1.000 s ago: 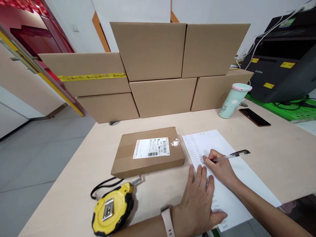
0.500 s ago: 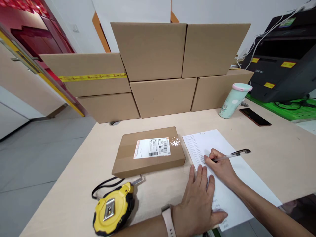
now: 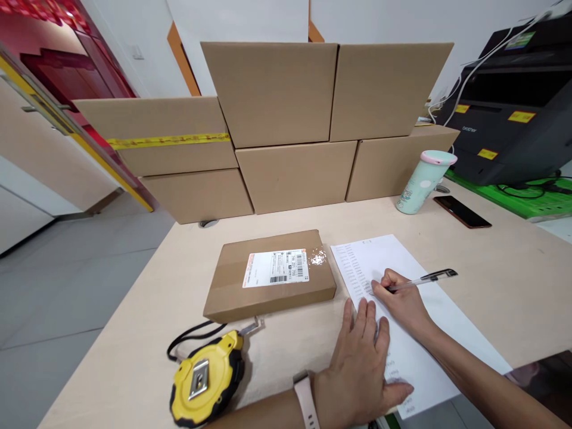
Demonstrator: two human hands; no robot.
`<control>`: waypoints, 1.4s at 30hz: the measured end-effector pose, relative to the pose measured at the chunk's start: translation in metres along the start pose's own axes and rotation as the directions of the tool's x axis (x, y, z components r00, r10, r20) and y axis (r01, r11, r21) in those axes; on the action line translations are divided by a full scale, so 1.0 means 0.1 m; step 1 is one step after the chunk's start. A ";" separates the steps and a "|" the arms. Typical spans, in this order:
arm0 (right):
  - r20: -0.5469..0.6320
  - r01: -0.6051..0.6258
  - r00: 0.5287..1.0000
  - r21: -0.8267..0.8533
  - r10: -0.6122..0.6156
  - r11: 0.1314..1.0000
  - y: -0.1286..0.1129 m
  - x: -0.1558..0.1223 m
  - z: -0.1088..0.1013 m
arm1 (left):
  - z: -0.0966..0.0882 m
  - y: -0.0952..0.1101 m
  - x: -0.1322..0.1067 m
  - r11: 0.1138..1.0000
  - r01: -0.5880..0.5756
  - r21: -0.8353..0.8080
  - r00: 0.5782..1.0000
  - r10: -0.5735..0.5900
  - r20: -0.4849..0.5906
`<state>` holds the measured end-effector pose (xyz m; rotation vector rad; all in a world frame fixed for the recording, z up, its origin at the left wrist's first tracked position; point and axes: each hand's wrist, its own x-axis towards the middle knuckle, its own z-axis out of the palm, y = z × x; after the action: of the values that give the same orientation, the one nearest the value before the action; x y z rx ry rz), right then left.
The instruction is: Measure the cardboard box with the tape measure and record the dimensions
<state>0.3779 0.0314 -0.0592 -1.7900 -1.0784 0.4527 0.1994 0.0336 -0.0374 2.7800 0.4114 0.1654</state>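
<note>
Gripped in my right hand [image 3: 404,304] is a pen [image 3: 422,279] with a clear barrel and black end, its tip side down on a white sheet of paper [image 3: 447,333]. Rows of small handwriting run along the paper's left part. My left hand [image 3: 360,363] lies flat with fingers stretched out, partly on the paper's left edge and partly on the table; it covers some of the writing. Left of the paper rests a flat cardboard parcel [image 3: 232,274] with a white shipping label [image 3: 277,267]. A yellow and black tape measure [image 3: 208,381] with a black strap lies nearest my left forearm.
Stacked cardboard boxes [image 3: 295,176] line the table's back. At the back right stand a mint-green tumbler [image 3: 422,185] with a pink rim and a dark phone [image 3: 462,212]. A black printer [image 3: 504,125] is beyond them. The table's left edge borders the grey floor [image 3: 89,274].
My right hand and the pen have shifted very slightly to the right along the paper. My left hand stays flat in nearly the same place.
</note>
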 end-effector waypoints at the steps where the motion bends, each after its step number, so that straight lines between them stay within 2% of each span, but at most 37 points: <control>1: -0.003 0.001 1.000 0.000 -0.001 1.000 0.00 0.00 0.00 | 0.00 0.00 0.00 1.000 0.002 -0.003 1.000 -0.002 0.002; 32: 0.018 0.033 0.999 -0.003 -0.032 0.999 0.04 0.03 -0.02 | 0.02 -0.01 0.01 1.000 -0.007 0.030 1.000 0.007 -0.017; 42: -0.022 0.038 0.999 0.001 -0.038 0.999 0.01 0.03 -0.03 | 0.01 0.00 0.00 0.999 -0.012 0.032 1.000 0.012 -0.010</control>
<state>0.3826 0.0323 -0.0582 -1.7665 -1.0945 0.4104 0.1997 0.0331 -0.0385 2.8148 0.4034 0.1778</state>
